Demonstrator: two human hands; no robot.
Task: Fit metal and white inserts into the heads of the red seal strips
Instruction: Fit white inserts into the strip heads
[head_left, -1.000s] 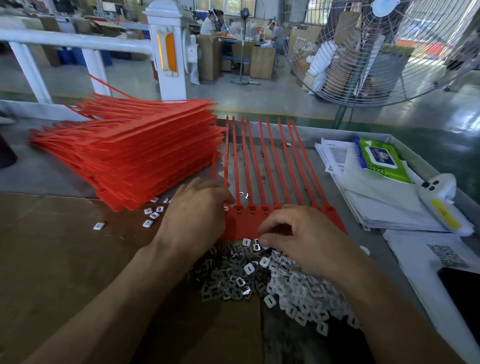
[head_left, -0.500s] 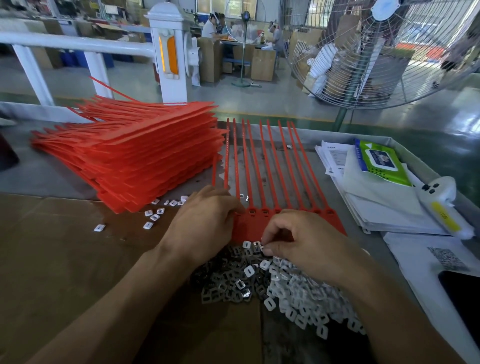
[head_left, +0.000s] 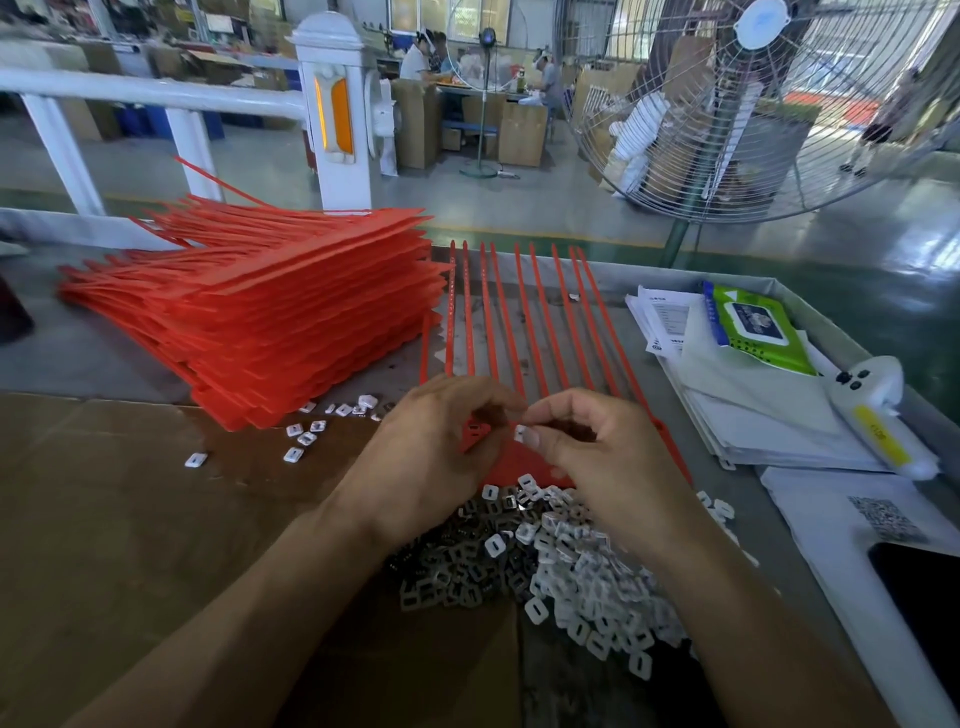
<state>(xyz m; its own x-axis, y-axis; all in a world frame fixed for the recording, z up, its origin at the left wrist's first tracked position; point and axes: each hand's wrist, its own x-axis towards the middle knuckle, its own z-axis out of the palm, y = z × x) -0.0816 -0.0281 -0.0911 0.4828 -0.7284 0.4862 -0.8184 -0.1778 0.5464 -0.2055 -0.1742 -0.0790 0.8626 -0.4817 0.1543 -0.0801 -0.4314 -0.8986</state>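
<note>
Above the heads of the red seal strips (head_left: 524, 332), the right hand (head_left: 608, 457) pinches a small white insert (head_left: 521, 433) between thumb and fingertip, with the insert showing just at the thumb tip. The left hand (head_left: 436, 452) sits touching-close beside it, fingers curled inward toward the same spot; whether it grips anything cannot be told, since its fingertips are turned under. Both hands cover most of the joined strip heads, so only a bit of red plate shows between and below them, and which head sockets are already filled is hidden. The strips' tails fan away from the hands toward the far table edge. Just below the hands lies a loose heap of inserts (head_left: 550, 566), darker metal ones to the left, white ones to the right, part of it hidden under the right forearm. A few stray white pieces (head_left: 306, 439) lie on the cardboard sheet (head_left: 104, 519) to the left, near a tall stack of red strips (head_left: 270, 317). At the right, a shallow metal tray (head_left: 852, 332) holds papers (head_left: 753, 410), a green wipes pack (head_left: 753, 327) and a white handheld device (head_left: 878, 415); its near part is cut off
</note>
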